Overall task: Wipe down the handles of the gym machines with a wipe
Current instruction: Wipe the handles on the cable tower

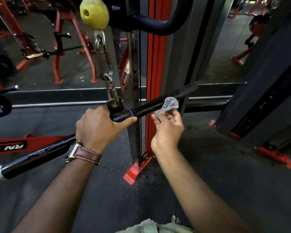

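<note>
The black cable bar (148, 107) is gripped near its middle bracket by the left hand (97, 126), fingers wrapped round it. A crumpled wipe (169, 105) is pinched by the right hand (166, 132), pressed against the bar's right grip.

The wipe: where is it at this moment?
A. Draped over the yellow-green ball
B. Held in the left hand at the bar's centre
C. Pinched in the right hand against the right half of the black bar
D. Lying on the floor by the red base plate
C: the right hand pinches the crumpled wipe against the bar, while the left hand grips the bar near its centre bracket.
</note>
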A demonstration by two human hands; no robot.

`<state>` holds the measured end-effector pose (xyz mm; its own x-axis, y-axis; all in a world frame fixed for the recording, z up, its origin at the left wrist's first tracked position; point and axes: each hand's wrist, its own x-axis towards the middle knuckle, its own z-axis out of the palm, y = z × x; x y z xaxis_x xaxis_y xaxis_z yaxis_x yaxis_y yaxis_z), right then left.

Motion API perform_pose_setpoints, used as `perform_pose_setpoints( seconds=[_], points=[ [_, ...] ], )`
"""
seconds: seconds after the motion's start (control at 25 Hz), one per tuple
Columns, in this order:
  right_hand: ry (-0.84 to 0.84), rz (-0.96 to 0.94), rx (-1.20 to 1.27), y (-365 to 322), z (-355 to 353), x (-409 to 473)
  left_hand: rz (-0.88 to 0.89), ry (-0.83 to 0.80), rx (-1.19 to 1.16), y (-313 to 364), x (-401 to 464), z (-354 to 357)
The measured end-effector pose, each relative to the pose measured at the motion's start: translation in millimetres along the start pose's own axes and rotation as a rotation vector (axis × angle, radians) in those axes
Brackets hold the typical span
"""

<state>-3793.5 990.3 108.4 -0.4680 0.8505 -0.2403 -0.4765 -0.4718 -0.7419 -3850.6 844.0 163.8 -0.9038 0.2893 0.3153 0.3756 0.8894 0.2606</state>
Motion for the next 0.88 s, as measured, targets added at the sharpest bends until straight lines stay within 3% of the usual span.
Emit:
perform_pose_setpoints(
  seconds=[0.08, 0.16, 0.28, 0.36, 0.56, 0.72, 0.88],
  points=[
    [0.018, 0.319, 0.236, -17.3, 4.7, 25.6, -0.015, -0.012, -0.028, 5.3, -2.4, -0.6],
    [-0.111, 0.486, 0.359, -22.0, 8.9, 41.3, -0.026, -0.027, -0.091, 10.4, -1.4, 2.6],
    [-0.426, 0.508, 0.148, -3.3, 15.6, 25.5, -0.050, -0.040, -0.179, 19.9, -0.9, 7.3],
    [-0.546, 0.529, 0.146, -5.2, 14.6, 28.4, -0.062, -0.051, -0.191, 25.4, -2.2, 8.4],
    [-0.536, 0.526, 0.478, -38.4, 5.4, 86.2, -0.075, -0.064, -0.155, 28.1, -0.3, 8.9],
    [-0.553, 0.481, 0.174, -18.6, 17.1, 60.7, -0.078, -0.046, -0.190, 31.8, 3.1, 10.4],
    [-0.434, 0.552, 0.332, -33.5, 17.5, 88.8, -0.097, -0.060, -0.171, 36.6, 5.5, 10.0]
  ],
)
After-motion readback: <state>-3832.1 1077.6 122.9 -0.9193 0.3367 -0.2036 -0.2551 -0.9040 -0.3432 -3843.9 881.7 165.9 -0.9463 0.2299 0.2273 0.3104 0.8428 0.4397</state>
